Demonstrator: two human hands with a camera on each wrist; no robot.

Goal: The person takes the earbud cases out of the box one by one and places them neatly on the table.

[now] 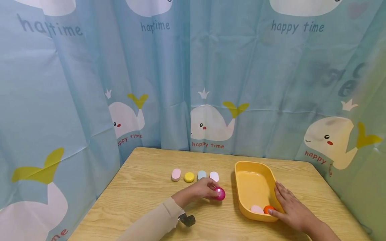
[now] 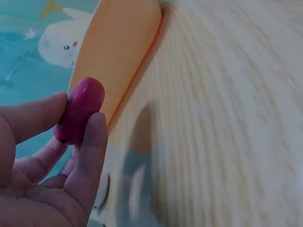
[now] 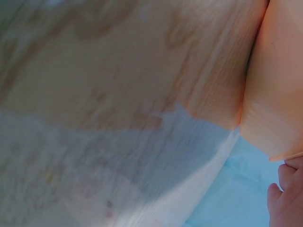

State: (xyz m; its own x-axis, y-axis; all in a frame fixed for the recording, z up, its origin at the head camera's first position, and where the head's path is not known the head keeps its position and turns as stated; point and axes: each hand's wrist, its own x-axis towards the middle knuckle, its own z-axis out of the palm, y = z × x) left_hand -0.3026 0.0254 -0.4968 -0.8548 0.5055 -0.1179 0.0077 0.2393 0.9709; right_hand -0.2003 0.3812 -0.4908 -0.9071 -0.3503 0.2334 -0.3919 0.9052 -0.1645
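Between thumb and fingers, my left hand (image 1: 207, 188) pinches a glossy magenta rounded disc (image 1: 220, 193), held over the table left of the yellow tray (image 1: 252, 187). In the left wrist view the disc (image 2: 81, 109) shows its thick, smooth edge, with the tray wall (image 2: 120, 47) behind it. My right hand (image 1: 294, 210) rests along the tray's right rim, fingers extended and thumb over the near corner. A pale pink piece (image 1: 257, 209) and an orange piece (image 1: 268, 209) lie inside the tray at its near end. The right wrist view shows only fingertips (image 3: 286, 182) beside the rim.
Behind my left hand, a row holds a pink piece (image 1: 176, 175), a yellow one (image 1: 189, 177), a light blue one (image 1: 201, 174) and a white one (image 1: 214, 176). A whale-print curtain (image 1: 223, 73) hangs around the wooden table (image 1: 144, 180).
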